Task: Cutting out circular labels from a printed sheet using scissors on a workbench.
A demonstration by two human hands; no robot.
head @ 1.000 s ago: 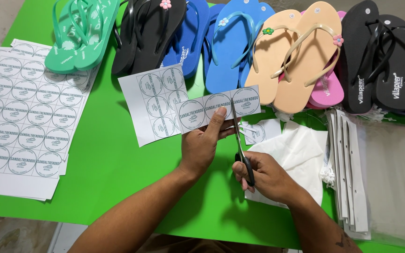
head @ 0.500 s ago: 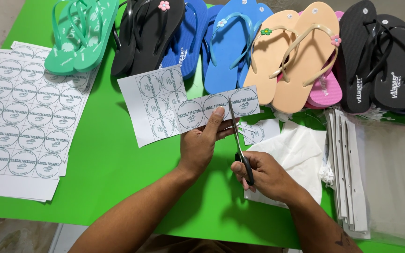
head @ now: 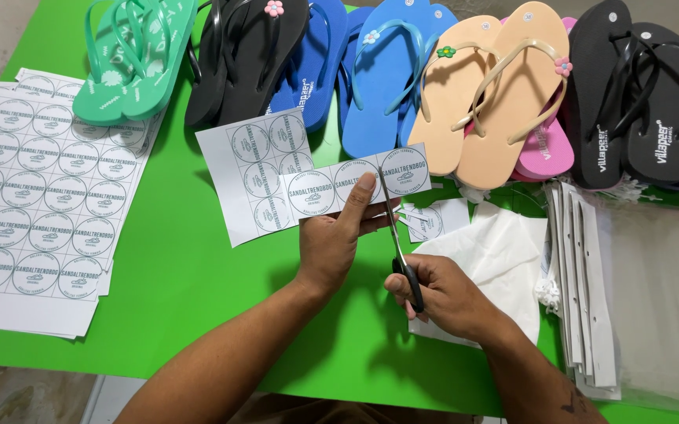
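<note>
The left hand [head: 331,239] is pinching a white paper strip of round labels [head: 355,183] under its thumb; the right hand [head: 441,294] is gripping black-handled scissors [head: 398,243], blades crossing the strip beside that thumb.

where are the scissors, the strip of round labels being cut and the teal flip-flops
scissors [head: 393,228], head view, on the blades
strip of round labels [head: 320,192], head view, on the label by the left thumb
teal flip-flops [head: 131,63], head view, on the sole

Both bare forearms reach in from the near edge and angle toward each other. The left hand [head: 331,243] is raised with its thumb pressed forward and fingers curled beneath. The right hand [head: 441,294] sits just to its right, lower and nearer, fingers closed in a grip, knuckles up.
</note>
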